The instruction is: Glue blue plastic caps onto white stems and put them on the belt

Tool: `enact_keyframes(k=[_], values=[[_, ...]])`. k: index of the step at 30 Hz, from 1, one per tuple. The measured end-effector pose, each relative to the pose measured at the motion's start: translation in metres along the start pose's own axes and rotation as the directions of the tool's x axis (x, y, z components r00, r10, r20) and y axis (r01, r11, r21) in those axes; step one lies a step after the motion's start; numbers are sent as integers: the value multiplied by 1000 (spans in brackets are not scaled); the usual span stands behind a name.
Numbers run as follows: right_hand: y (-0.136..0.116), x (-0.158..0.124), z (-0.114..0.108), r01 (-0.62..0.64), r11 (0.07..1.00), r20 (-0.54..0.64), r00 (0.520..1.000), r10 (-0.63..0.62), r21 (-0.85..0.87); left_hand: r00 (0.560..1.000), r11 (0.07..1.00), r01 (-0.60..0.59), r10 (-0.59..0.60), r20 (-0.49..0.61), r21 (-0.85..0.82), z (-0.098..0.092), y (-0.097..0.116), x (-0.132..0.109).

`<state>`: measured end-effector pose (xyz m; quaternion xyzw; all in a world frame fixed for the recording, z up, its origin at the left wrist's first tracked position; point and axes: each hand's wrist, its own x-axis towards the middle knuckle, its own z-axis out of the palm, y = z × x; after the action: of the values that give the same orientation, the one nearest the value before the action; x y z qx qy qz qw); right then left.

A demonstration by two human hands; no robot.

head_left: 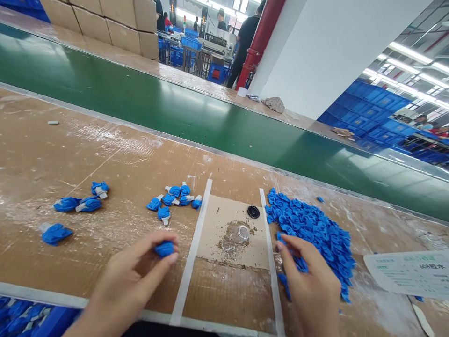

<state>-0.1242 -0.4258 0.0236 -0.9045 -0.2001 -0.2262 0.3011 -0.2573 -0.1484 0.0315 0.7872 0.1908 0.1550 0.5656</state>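
My left hand (135, 274) pinches one small blue plastic piece (164, 248) between thumb and fingers, low over the brown worktable (105, 159). My right hand (308, 281) rests on the near edge of a big heap of loose blue pieces (315, 231), fingers curled into them; whether it holds one is hidden. Between the hands lies a cardboard patch (228, 234) framed by two white strips, with a small clear cup (242, 233) and a black round disc (253, 212) on it. A cluster of blue pieces with white tips (173, 200) lies beyond my left hand.
More blue-and-white pieces (79, 203) lie at the left. A green conveyor belt (196, 117) runs behind the table. A printed paper sheet (410, 274) lies at the right. A blue bin of parts (28, 318) sits below the near edge. Cardboard boxes (112, 23) and people stand far back.
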Motion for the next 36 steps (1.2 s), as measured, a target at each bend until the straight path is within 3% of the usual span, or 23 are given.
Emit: enact_keyframes(k=[2, 4, 7, 10, 13, 16, 19, 22, 25, 28, 32, 36], values=[[23, 11, 0, 49, 990, 52, 998, -42, -135, 957, 898, -213, 271, -104, 385, -21, -14, 5], [33, 20, 4, 126, 968, 148, 984, -95, -215, 892, 695, -294, 445, -72, 656, -40, -24, 13], [30, 26, 10, 178, 955, 233, 965, -121, -238, 855, 445, -314, 517, 46, 839, -61, -28, 26], [22, 26, 11, 141, 972, 246, 965, -92, -190, 840, 332, -252, 542, 35, 909, -66, -23, 33], [19, 20, 10, 5, 999, 260, 966, 10, -54, 814, 338, -260, 581, 17, 904, -56, -15, 33], [22, 11, 13, -45, 999, 234, 971, 39, 21, 833, 408, -338, 549, 68, 848, -38, -3, 33], [27, 6, 15, 27, 1000, 197, 980, -24, -12, 879, 449, -304, 471, 66, 840, -20, 6, 35], [29, 7, 13, 205, 976, 219, 958, -184, -76, 943, 445, -195, 331, 42, 874, -8, 11, 41], [33, 13, 8, 413, 900, 299, 884, -360, -141, 982, 439, -134, 182, 59, 888, -3, 13, 46], [36, 21, 3, 535, 827, 367, 814, -450, -173, 993, 458, -104, 104, 64, 883, -4, 15, 47], [26, 30, -5, 584, 798, 371, 781, -502, -150, 989, 425, -118, 133, 67, 898, -4, 16, 44], [-4, 32, -6, 458, 888, 280, 849, -449, 35, 976, 400, -173, 194, 102, 900, -2, 14, 43]])
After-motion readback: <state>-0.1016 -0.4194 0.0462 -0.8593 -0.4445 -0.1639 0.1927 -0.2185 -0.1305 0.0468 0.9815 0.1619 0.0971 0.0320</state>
